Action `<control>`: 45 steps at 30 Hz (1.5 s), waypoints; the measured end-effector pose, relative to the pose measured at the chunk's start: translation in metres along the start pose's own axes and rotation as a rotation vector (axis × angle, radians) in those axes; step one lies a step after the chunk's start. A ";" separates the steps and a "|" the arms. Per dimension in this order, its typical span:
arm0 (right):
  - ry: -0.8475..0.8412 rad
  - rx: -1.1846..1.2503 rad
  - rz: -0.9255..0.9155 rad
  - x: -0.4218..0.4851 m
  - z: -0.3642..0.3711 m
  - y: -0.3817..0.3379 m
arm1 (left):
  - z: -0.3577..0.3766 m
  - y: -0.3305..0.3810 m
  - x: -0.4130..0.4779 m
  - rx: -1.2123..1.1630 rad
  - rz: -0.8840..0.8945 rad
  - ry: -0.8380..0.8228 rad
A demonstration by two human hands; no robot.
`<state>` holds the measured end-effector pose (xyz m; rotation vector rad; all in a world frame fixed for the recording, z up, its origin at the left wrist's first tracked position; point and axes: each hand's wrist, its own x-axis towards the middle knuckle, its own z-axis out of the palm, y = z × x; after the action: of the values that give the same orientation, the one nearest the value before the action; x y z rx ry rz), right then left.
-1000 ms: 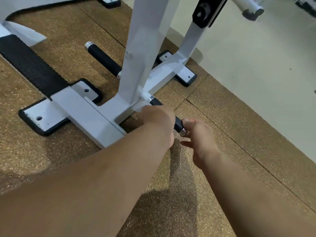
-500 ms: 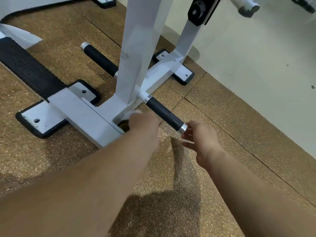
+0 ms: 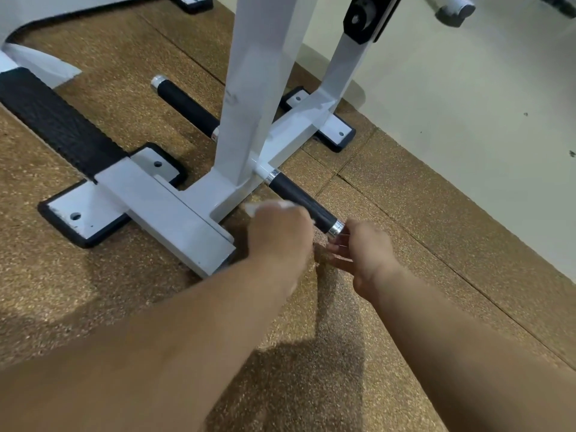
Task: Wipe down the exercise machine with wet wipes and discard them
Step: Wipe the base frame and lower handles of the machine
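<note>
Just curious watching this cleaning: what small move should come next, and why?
Probably slide the left hand, clutching the white wet wipe, back along the black grip. The wipe sits beside it, not wrapped around, and the right hand steadies the chrome end cap.

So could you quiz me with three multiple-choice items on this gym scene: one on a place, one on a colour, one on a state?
1. The right hand is near the black peg's:
A silver end cap
B frame end
C middle

2. The machine's upright post is:
A red
B white
C yellow

3. The left hand is:
A spread flat
B resting on the floor
C closed on a white wipe

Answers: 1 A, fingers sit beside the cap. 2 B, the paint is white. 3 C, white material pokes out of the fist.
</note>
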<state>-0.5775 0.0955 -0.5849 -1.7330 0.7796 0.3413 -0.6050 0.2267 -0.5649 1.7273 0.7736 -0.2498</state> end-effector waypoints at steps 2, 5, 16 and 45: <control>0.005 0.030 0.016 0.000 0.001 -0.001 | -0.019 0.011 0.002 0.335 0.342 0.140; 0.015 0.062 0.033 0.003 0.001 -0.004 | -0.040 0.035 0.010 0.523 0.824 0.247; 0.077 0.077 0.046 0.012 -0.011 -0.005 | 0.022 -0.039 0.009 1.038 0.981 -0.093; 0.034 0.183 0.097 0.005 -0.009 0.007 | 0.002 -0.001 0.010 0.936 0.984 -0.159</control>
<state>-0.5799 0.0842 -0.5905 -1.5363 0.8942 0.2970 -0.5971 0.2287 -0.5715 2.6947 -0.4685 -0.0487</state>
